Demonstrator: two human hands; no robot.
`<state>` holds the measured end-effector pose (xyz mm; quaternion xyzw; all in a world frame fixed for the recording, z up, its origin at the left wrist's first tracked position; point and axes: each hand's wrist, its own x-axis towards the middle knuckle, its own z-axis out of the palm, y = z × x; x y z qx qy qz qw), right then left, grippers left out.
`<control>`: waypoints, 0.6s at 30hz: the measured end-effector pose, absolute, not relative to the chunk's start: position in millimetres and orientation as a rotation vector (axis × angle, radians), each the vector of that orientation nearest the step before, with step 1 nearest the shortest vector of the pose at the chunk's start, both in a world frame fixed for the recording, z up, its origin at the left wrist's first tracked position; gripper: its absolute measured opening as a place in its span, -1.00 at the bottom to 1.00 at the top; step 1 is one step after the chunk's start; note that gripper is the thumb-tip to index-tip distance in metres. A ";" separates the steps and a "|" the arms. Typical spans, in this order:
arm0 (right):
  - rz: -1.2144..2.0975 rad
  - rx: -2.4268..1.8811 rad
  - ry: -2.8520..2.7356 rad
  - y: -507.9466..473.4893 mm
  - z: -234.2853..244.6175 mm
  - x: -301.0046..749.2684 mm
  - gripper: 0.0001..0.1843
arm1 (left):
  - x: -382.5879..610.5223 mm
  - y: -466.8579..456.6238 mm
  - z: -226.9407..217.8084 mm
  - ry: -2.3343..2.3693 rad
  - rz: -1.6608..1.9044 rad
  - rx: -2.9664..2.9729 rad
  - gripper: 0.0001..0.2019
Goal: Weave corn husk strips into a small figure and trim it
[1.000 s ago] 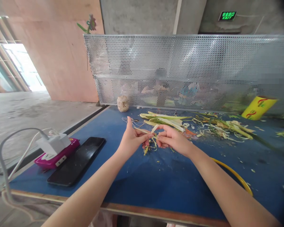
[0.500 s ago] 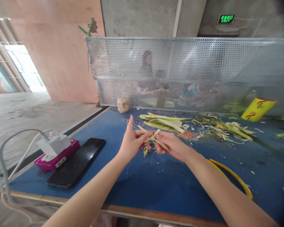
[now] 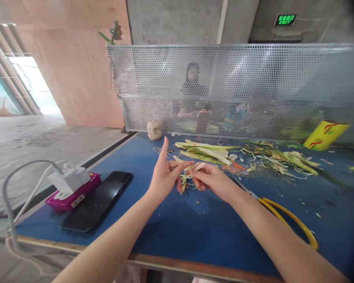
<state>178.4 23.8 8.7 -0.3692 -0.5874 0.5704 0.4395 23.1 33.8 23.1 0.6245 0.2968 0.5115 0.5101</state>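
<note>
Pale cream strips point(image 3: 178, 159), blue tabletop point(image 3: 194, 232), yellow scissor handles point(image 3: 307, 231), black phone point(image 3: 98, 202)

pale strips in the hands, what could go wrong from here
The pale strips might slip or tear, being thin and pinched by the left hand and right hand. The right forearm partly covers the yellow-handled scissors in view, so it could nudge them. The looping grey cable might snag.

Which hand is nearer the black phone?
Left. The left hand is right of the black phone, apart from it and a little farther from the camera; the right hand is farther right still, beyond the left hand.
</note>
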 end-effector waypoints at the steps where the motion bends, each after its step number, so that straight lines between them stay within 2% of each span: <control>1: 1.403 -0.913 -1.461 24.3 8.0 178.8 -0.73 | 22.8 34.8 22.6 0.731 1.221 1.502 -0.06; 7: 1.369 -0.842 -1.421 29.6 5.0 186.4 -0.78 | 20.6 34.8 19.5 0.829 1.153 1.646 -0.01; 9: 1.320 -0.874 -1.463 30.5 5.6 188.0 -0.79 | 19.7 32.6 19.9 0.863 1.143 1.756 -0.06; 12: 1.193 -0.972 -1.580 30.4 5.5 187.4 -0.81 | 18.8 30.0 21.4 0.970 1.144 1.905 -0.14; 18: 0.855 -1.085 -1.662 30.6 2.6 184.7 -0.89 | 20.1 30.4 19.7 1.023 1.106 1.905 -0.14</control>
